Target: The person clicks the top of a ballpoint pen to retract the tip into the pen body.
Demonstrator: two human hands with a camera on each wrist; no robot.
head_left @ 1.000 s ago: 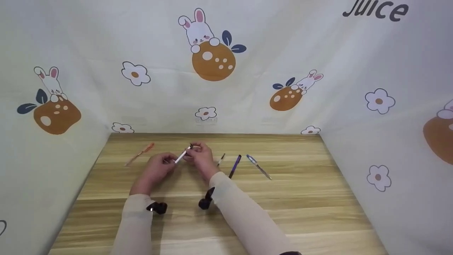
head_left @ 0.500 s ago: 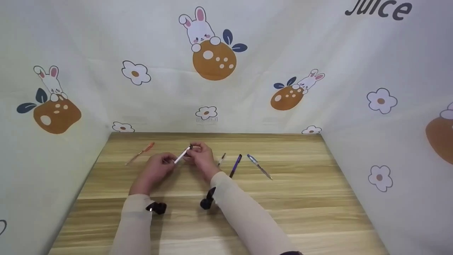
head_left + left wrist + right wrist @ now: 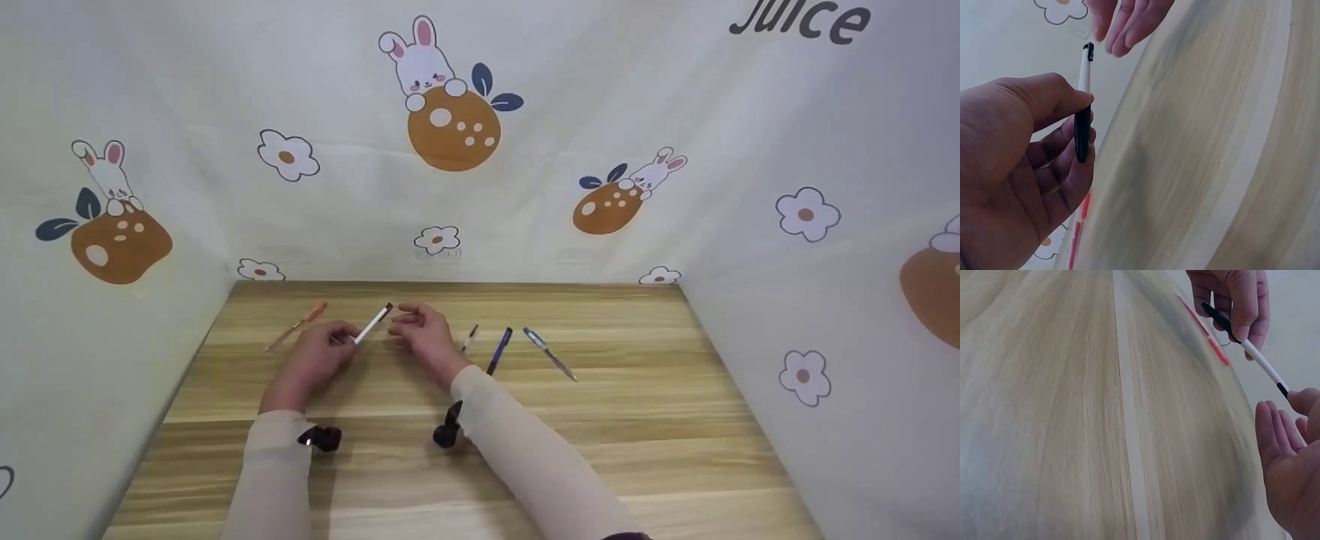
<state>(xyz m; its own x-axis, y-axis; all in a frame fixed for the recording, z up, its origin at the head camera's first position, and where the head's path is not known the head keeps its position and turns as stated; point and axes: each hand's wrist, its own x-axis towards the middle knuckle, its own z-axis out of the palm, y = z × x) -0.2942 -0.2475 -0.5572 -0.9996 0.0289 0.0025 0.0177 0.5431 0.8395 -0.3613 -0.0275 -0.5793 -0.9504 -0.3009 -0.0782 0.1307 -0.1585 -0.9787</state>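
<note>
Between thumb and fingers, my left hand (image 3: 315,360) pinches a white pen (image 3: 372,324) with black ends, held tilted above the table. In the left wrist view the pen (image 3: 1084,84) stands nearly upright, its black tapered end beside the curled fingers and its black clip end at the top. My right hand (image 3: 427,339) is just right of the clip end, fingers loosely extended, holding nothing. A small gap separates the two in the left wrist view. To the left of my left hand lies an orange-red pen (image 3: 298,324).
On the wooden table (image 3: 600,450), right of my right hand, lie a dark-tipped pen (image 3: 469,337), a purple pen (image 3: 500,351) and a clear pen with a blue cap (image 3: 550,353). My right arm partly covers the first two. Patterned curtains (image 3: 337,210) enclose the back and sides.
Earlier both hands held the white pen. My right hand has let go of its clip end, and my left hand has moved slightly left with the pen.
</note>
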